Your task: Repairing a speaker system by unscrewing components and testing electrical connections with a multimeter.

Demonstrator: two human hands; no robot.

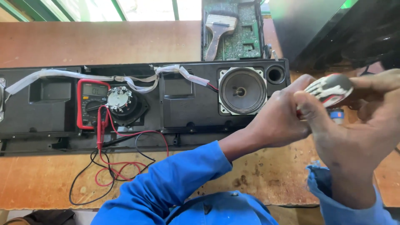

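Red, white and black screwdriver handle (329, 88) up at the right, above the surface's right end, pinched between both hands. Right hand (358, 125) wrapped over it from the right, thumb across the front, grip closed on the handle. Left hand (279, 118) closed on it from the left. Small blue-and-white piece (336, 115) just beneath the handle, partly hidden by fingers.

Just left of the hands, a round grey speaker cone (242, 91) set in a long black panel (179, 104). Further left, a second speaker (125, 104) showing its metal back, beside a red multimeter (91, 102). Red and black leads (121, 166) looping off the panel. White ribbon cable (137, 81) along the top.

Behind, a green circuit board (237, 35) with a paintbrush (216, 31) on it. Worn orange-brown wooden surface (50, 183). Bright window strip at the far edge.
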